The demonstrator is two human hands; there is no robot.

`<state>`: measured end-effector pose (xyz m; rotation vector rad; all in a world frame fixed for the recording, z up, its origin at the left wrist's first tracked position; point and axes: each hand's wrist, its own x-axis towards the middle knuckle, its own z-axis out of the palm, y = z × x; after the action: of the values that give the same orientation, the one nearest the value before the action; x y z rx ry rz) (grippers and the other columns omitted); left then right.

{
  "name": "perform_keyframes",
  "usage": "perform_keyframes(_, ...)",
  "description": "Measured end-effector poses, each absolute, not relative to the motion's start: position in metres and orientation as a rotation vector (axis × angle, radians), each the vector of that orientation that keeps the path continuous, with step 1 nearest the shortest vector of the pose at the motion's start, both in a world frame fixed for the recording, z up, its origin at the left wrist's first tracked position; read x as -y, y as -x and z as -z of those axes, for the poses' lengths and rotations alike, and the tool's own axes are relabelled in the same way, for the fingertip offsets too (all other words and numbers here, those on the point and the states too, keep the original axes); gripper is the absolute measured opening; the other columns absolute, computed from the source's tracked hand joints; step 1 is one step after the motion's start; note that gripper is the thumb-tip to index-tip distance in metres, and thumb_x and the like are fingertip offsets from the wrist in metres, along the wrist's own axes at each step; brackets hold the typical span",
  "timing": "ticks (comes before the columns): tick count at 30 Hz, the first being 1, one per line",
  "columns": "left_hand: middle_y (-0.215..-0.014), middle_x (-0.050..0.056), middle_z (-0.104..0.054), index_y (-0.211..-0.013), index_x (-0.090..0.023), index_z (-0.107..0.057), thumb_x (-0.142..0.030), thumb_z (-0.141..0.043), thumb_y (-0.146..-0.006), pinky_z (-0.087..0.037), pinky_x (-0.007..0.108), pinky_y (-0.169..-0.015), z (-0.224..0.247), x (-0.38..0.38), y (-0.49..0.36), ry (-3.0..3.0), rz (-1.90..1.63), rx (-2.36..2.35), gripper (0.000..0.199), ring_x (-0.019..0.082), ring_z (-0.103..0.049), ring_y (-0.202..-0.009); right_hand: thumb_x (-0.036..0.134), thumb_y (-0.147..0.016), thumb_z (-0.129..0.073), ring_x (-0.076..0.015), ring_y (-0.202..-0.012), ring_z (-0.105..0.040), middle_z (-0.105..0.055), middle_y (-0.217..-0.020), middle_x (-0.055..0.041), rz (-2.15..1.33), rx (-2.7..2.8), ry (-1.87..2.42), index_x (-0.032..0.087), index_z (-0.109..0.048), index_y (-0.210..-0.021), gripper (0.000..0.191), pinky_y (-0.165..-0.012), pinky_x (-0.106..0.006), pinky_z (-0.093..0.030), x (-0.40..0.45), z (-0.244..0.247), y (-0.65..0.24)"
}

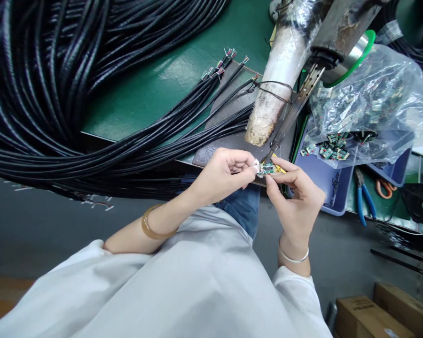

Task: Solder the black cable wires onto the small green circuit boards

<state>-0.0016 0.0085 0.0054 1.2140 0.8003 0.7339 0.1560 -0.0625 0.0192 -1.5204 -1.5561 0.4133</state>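
Observation:
A small green circuit board (267, 168) is pinched between the thumb and fingers of my right hand (296, 195). My left hand (229, 171) meets it from the other side, fingers closed on something small and whitish at the board's left end; what it is I cannot make out. Right above the board is the tip of a soldering iron (285, 124), pointing down; whether it touches is unclear. Beside the iron, a stained white tube (273, 89) bound with dark wire angles downward. Black cables (176, 136) run along the bench to the left of my hands.
A blue-purple tray (312, 173) stands at right, with a clear plastic bag (377, 89) of small green boards on it. Blue-handled pliers (363, 197) and orange-handled scissors (384, 188) lie nearby. A green-rimmed solder reel (352, 61) sits behind the iron. Cardboard boxes (366, 314) stand below.

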Motion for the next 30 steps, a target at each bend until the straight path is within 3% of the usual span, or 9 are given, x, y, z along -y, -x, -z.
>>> perform_keyframes(15,-0.062,-0.002,-0.060,-0.071,-0.012,-0.067,-0.014,-0.063,-0.079,-0.036,0.016,-0.047,-0.010,-0.012,-0.003,-1.333,-0.857,-0.838,0.010,0.005,-0.046,-0.052,0.013,-0.086,-0.069,-0.0213,-0.108,-0.074,-0.078,-0.111,-0.0045,-0.316,1.612,1.519,0.023,-0.065,-0.084,0.010,-0.081,-0.033,-0.064,0.055,-0.022,-0.157)
perform_keyframes(21,-0.060,-0.003,-0.057,-0.070,-0.012,-0.066,-0.011,-0.060,-0.081,-0.035,0.015,-0.048,-0.018,-0.013,-0.001,-1.392,-0.845,-0.838,0.012,0.004,-0.044,-0.052,0.010,-0.084,-0.071,-0.0199,-0.103,-0.075,-0.079,-0.103,-0.0019,-0.224,1.659,1.486,0.023,-0.066,-0.085,0.015,-0.080,-0.031,-0.064,0.056,-0.026,-0.156)
perform_keyframes(30,-0.058,-0.003,-0.053,-0.068,-0.012,-0.066,-0.013,-0.061,-0.078,-0.035,0.016,-0.048,-0.017,-0.015,-0.001,-1.332,-0.763,-0.842,0.011,0.005,-0.044,-0.052,0.008,-0.084,-0.068,-0.0203,-0.105,-0.075,-0.077,-0.113,-0.0042,-0.156,1.748,1.466,0.024,-0.060,-0.085,0.017,-0.079,-0.030,-0.064,0.060,-0.023,-0.156)
